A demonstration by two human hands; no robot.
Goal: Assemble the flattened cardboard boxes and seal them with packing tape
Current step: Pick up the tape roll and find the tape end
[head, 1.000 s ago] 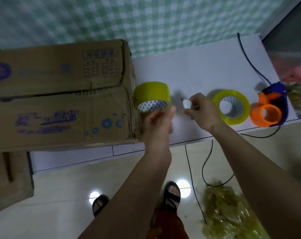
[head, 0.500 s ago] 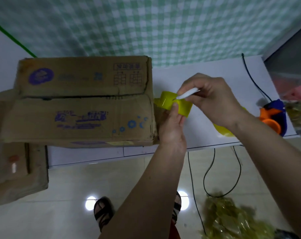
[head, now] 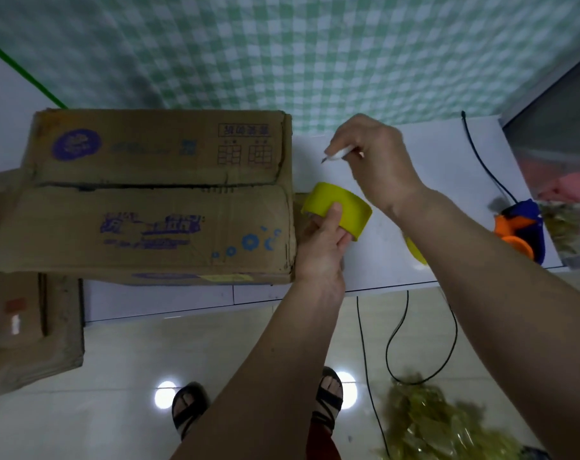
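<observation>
White desk at frame centre: left grip clasps the light, rigid, slick tape roll by its rim, right grip pinching a thin blade.

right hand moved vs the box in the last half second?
Yes. The right hand, holding a small blade, lifted off the tape roll toward the wall, judged against the box.

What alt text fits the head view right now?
Left hand grips a yellow packing tape roll beside an unsealed cardboard box on a white table. Right hand holds a small white pointed tool above the roll. An orange-and-blue tape dispenser sits at the right.
</observation>
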